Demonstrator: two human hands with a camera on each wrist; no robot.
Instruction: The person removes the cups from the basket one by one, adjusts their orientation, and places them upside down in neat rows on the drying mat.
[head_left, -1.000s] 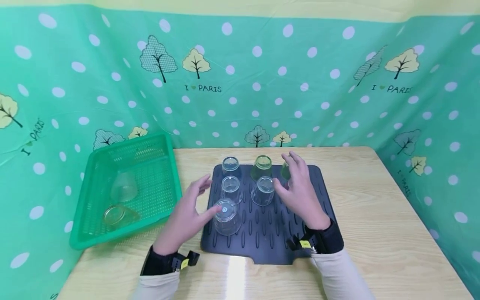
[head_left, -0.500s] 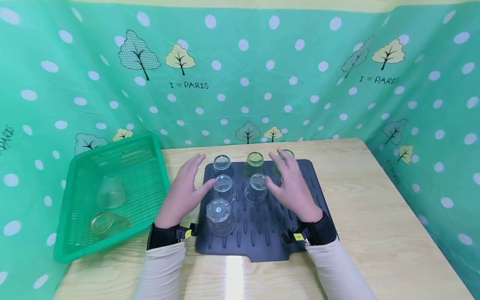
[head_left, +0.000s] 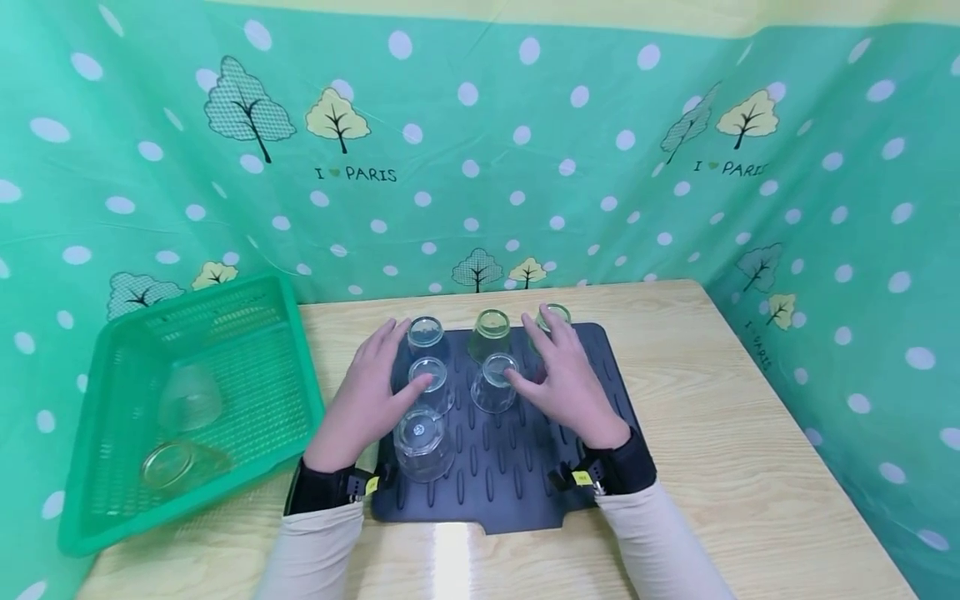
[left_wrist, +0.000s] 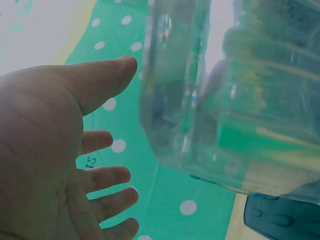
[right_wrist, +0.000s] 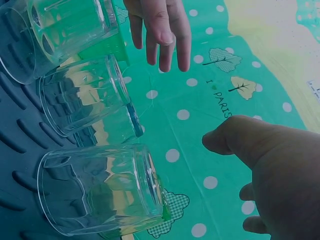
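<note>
**Both hands spread over the upturned glasses, none grasped**

On the dark mat (head_left: 525,467) at frame centre six glasses stand mouth-down in rows. The left hand (head_left: 367,400), fingers straight and holding nothing, lies just left of the middle-row glass (head_left: 431,385), thumb at its side; the near glass (head_left: 422,443) sits just right of its wrist. The right hand (head_left: 566,385), likewise relaxed and empty, flanks the centre glass (head_left: 495,382) from the right. Each glass's long axis is upright. A green basket (head_left: 112,517) sits at lower left on the bench (head_left: 750,467).
</note>
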